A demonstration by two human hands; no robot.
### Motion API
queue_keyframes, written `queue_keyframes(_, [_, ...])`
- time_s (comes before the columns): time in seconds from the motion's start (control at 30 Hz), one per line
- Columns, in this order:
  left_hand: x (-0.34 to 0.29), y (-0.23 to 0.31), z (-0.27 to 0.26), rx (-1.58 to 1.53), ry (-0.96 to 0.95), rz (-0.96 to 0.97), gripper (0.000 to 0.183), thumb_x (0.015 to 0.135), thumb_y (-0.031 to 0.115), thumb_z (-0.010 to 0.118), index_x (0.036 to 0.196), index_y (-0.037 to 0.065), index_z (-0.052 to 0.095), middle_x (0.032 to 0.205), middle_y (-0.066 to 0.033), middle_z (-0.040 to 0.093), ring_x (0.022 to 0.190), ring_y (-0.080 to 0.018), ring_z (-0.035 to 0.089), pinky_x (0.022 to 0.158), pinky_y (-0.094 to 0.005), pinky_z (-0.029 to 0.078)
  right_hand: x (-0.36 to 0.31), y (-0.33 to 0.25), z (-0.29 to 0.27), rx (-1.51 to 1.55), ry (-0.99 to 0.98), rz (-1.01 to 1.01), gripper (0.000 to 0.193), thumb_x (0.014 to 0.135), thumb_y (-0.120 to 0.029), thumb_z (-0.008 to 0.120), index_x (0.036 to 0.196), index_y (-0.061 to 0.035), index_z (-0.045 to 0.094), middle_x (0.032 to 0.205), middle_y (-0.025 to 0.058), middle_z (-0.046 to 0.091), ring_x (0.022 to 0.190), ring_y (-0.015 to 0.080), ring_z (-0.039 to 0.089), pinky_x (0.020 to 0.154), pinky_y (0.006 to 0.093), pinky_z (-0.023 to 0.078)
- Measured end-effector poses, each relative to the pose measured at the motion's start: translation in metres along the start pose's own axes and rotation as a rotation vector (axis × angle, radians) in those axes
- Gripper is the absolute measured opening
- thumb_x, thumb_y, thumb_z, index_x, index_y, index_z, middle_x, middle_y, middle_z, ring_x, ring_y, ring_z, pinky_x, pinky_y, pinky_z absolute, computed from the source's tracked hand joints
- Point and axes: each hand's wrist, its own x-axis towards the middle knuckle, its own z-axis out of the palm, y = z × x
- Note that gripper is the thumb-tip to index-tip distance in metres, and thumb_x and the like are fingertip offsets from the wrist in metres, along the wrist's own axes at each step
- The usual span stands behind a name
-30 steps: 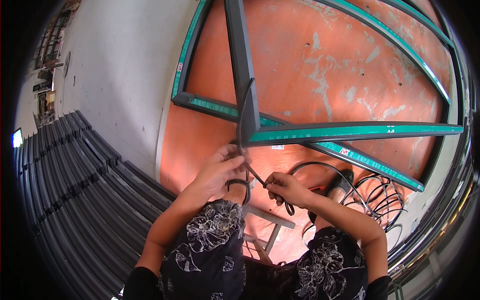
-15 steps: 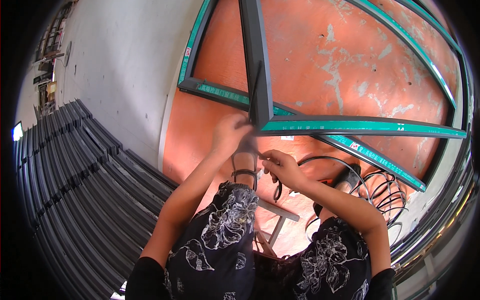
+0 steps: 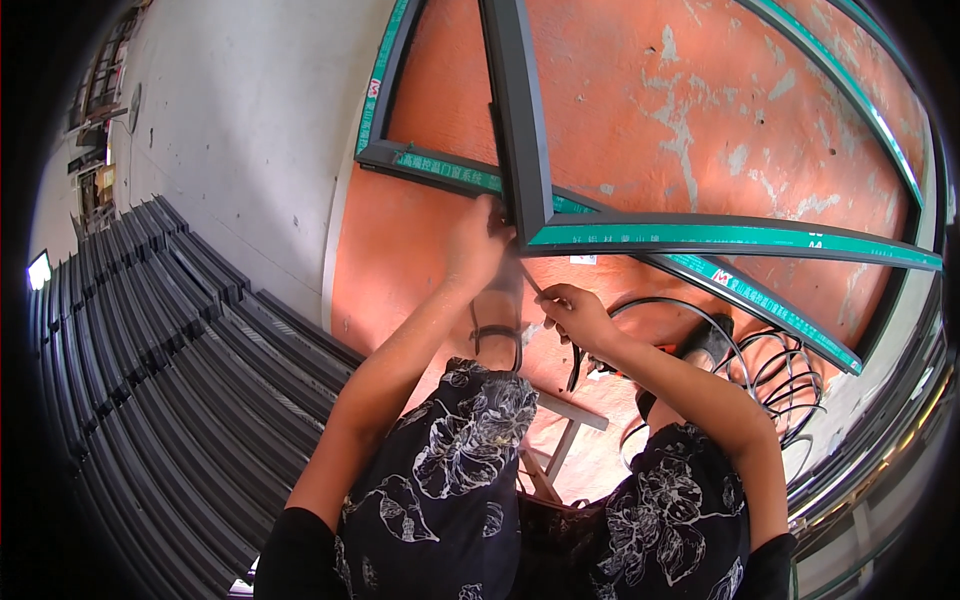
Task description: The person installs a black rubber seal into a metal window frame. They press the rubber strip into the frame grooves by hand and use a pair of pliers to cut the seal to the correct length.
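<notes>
Head view: two bare hands at the centre of the frame, beside the corner of a dark grey frame (image 3: 535, 120) faced partly with green film.
Black strip (image 3: 531, 279): middle of the picture; a short length slants between the hands, with a loose end hanging below the right one.
Left hand (image 3: 480, 240): at the frame's outer corner, fingers bent in against it; fingertips partly hidden, so cannot tell how closed the grip is or what it has.
Right hand (image 3: 580, 318): lower and right of the left; thumb and fingers pinched together on the strip.
Second frame (image 3: 745, 290): passes beneath the first, on an orange floor (image 3: 630, 150).
Black coil (image 3: 795, 385): lower right.
Dark profiles (image 3: 180, 380): stacked, lower left.
</notes>
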Motion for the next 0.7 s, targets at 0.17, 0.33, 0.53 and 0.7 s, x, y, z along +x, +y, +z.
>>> queue_keyframes(0.17, [0.001, -0.007, 0.0, 0.067, 0.015, 0.026, 0.023, 0.074, 0.004, 0.066, 0.092, 0.001, 0.052, 0.079, -0.0127, 0.06, 0.074, -0.0255, 0.061, 0.065, -0.0344, 0.047, 0.001, 0.001, 0.001, 0.017, -0.008, 0.011, 0.026, 0.089, -0.02, 0.052, 0.105, 0.0003, 0.058, 0.071, 0.0082, 0.06, 0.052, 0.0115, 0.052, 0.047, 0.0253, 0.045])
queue_keyframes(0.33, [0.002, -0.013, -0.004, -0.096, -0.103, -0.102, 0.023, 0.078, 0.01, 0.068, 0.095, 0.0, 0.055, 0.079, -0.0088, 0.061, 0.069, -0.0156, 0.06, 0.06, -0.0268, 0.047, 0.002, 0.001, 0.001, 0.021, -0.029, 0.03, 0.026, 0.089, -0.02, 0.053, 0.105, 0.0001, 0.058, 0.07, 0.0077, 0.06, 0.053, 0.0112, 0.051, 0.047, 0.025, 0.045])
queue_keyframes(0.53, [0.008, -0.016, -0.009, -0.304, -0.281, -0.158, 0.025, 0.086, 0.014, 0.061, 0.105, -0.002, 0.057, 0.08, -0.0048, 0.06, 0.067, -0.0135, 0.057, 0.061, -0.0261, 0.047, 0.0, 0.001, 0.003, 0.091, -0.045, 0.064, 0.026, 0.089, -0.02, 0.053, 0.105, -0.0011, 0.059, 0.07, 0.006, 0.059, 0.053, 0.0098, 0.049, 0.047, 0.0239, 0.044])
queue_keyframes(0.7, [0.009, -0.024, -0.008, -0.406, -0.316, -0.21, 0.022, 0.086, 0.014, 0.062, 0.1, -0.002, 0.057, 0.081, -0.0047, 0.06, 0.07, -0.0132, 0.057, 0.062, -0.0257, 0.047, 0.004, 0.008, 0.003, 0.105, -0.065, 0.062, 0.026, 0.089, -0.021, 0.053, 0.106, -0.0016, 0.059, 0.071, 0.0057, 0.058, 0.053, 0.0093, 0.049, 0.047, 0.0236, 0.043])
